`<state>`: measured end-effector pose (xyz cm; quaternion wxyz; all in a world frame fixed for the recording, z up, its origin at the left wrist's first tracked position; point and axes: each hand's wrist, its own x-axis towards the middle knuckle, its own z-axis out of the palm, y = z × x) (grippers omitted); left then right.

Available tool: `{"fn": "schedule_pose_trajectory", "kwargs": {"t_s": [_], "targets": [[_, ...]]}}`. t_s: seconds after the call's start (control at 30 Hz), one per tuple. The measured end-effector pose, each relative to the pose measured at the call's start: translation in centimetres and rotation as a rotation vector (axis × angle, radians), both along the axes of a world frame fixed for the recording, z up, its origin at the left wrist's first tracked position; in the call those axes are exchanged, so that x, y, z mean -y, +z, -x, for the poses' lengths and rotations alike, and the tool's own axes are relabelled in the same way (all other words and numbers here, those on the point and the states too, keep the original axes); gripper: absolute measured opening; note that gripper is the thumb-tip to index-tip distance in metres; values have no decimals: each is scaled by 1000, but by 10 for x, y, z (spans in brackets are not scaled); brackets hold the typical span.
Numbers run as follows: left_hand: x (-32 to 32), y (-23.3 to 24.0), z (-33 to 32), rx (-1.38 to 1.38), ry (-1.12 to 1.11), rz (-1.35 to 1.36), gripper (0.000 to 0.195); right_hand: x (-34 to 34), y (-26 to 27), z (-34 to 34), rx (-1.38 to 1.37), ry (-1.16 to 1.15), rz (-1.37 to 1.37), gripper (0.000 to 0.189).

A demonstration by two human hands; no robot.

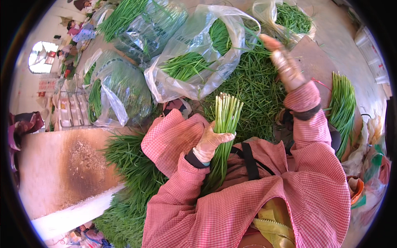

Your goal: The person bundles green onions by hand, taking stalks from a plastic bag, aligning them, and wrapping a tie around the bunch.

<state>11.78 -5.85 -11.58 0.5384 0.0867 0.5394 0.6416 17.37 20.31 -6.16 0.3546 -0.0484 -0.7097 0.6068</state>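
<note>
My left hand, in a thin pale glove, grips a bundle of green chive-like stalks. Their pale cut ends point away from me, and the leaves hang down over my lap. Out to the right, my right hand is raised above a heap of loose green leaves. It is gloved and blurred by motion; a few thin leaves show by its fingertips, but whether it holds them is unclear. To the right, another bundle of stalks lies on a brown board.
A large pile of greens lies at my left, beside a stained board. Clear plastic bags of greens, including an open bag and a full bag, stand ahead. Plastic sheeting lies at right. Other people sit far left.
</note>
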Motion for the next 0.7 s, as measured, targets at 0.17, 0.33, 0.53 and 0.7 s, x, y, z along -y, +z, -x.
{"fn": "schedule_pose_trajectory", "kwargs": {"t_s": [0.17,0.33,0.53,0.7], "targets": [[0,-8,3,90,-448,-123,48,101,-54,22,294,508,-83,24],[-25,20,28,-193,-331,-233,38,97,-33,28,265,665,-133,27],[-44,59,40,-96,-427,-88,46,14,2,16,18,22,596,63],[-34,41,41,-233,-107,-1,42,95,-78,-17,423,314,76,46]]}}
